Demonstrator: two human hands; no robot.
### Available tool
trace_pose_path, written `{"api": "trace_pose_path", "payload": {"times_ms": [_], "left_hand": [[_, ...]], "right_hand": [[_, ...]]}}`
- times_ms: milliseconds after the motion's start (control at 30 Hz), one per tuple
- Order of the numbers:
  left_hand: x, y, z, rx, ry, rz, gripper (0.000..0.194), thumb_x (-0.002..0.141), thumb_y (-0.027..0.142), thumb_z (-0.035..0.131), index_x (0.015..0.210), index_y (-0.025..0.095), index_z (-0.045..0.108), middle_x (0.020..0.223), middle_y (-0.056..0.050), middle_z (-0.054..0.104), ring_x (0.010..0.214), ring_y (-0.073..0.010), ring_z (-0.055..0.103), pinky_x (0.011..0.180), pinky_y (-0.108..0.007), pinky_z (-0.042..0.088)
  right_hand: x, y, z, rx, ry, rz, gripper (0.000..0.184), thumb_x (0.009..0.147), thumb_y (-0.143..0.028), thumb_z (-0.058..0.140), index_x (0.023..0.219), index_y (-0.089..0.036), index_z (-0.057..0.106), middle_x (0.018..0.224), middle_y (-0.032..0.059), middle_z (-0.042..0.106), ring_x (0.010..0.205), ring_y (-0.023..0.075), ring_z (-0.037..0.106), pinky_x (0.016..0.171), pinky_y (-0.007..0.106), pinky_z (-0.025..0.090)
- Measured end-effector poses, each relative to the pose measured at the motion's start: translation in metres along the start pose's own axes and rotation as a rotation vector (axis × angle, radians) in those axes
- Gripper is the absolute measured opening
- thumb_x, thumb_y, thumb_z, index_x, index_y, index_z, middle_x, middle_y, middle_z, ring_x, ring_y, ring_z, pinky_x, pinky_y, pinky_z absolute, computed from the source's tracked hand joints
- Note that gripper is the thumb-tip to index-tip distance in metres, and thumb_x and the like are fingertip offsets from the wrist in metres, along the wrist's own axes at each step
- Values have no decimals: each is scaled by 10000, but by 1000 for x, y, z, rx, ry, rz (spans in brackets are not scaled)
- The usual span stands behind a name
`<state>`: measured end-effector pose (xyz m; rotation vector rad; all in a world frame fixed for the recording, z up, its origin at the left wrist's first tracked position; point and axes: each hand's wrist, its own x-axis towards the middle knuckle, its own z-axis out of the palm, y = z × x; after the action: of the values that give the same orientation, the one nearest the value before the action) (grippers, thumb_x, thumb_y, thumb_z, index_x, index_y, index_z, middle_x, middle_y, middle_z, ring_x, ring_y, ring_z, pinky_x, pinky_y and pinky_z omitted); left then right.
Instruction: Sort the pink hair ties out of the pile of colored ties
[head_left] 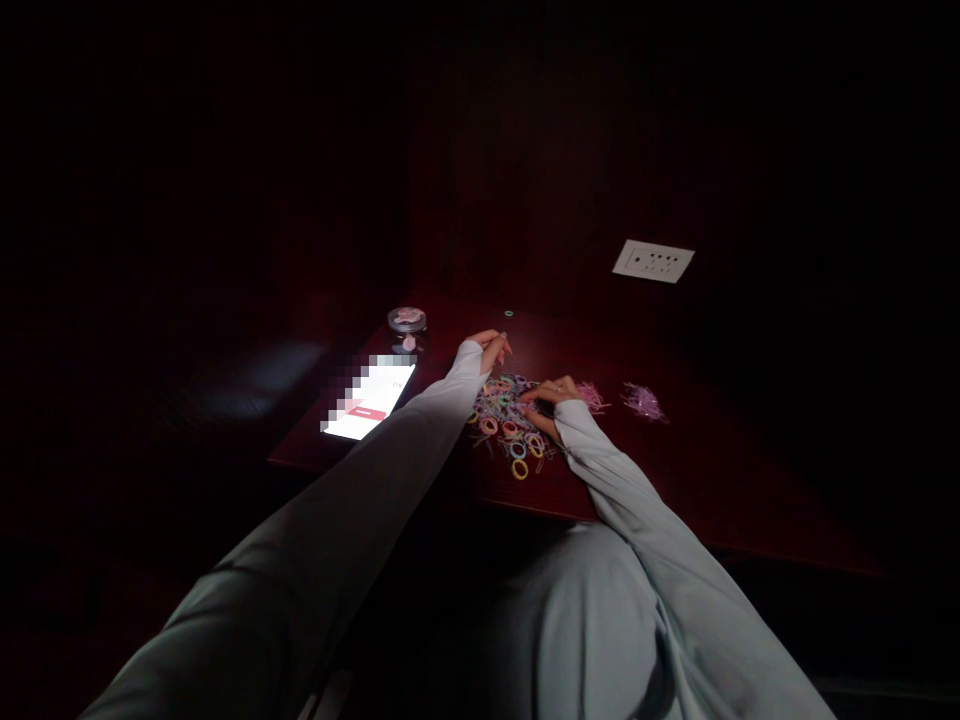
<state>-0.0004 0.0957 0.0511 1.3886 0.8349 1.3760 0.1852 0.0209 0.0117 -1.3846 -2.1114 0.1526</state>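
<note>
Pale sleeves (667, 530) lead to my left hand (491, 347) and right hand (553, 393), apart by colourful bands (501, 404). I can't tell their grip.

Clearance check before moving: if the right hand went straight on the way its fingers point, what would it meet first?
Most likely the pile of colourful bands; the right hand points left into it and may be touching it, though depth is unclear.
</note>
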Motion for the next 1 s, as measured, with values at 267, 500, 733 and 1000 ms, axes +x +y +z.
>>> {"api": "trace_pose_path", "payload": {"times_ms": [267, 500, 733, 1000], "left_hand": [[6, -10, 2, -13, 9, 6, 415, 959, 241, 601, 550, 183, 562, 441, 50, 454, 453, -88, 419, 534, -240, 346], [5, -12, 2, -8, 4, 25, 409, 969, 231, 599, 564, 179, 566, 463, 46, 466, 462, -90, 428, 533, -249, 325], [7, -8, 0, -4, 3, 25, 411, 958, 303, 617, 567, 190, 563, 441, 49, 454, 462, -94, 444, 542, -238, 373], [12, -22, -1, 97, -21, 7, 289, 907, 221, 637, 627, 191, 573, 504, 54, 509, 520, -101, 488, 595, -233, 399]], "right_hand": [[3, 12, 13, 110, 237, 90, 207, 891, -462, 736, 906, -277, 828, 812, 69, 747, 915, 276, 602, 841, 419, 472], [0, 6, 7, 152, 199, 103, 286, 897, -522, 732, 989, -275, 843, 858, 82, 777, 959, 293, 628, 872, 442, 490], [-1, 0, -4, 134, 256, 145, 442, 985, -610, 548, 1042, -273, 828, 974, 83, 793, 983, 282, 611, 891, 432, 463], [-10, 15, -12, -221, 344, 279, 290, 950, -368, 548, 1048, -269, 802, 1024, 91, 756, 1023, 301, 526, 908, 444, 350]]}}
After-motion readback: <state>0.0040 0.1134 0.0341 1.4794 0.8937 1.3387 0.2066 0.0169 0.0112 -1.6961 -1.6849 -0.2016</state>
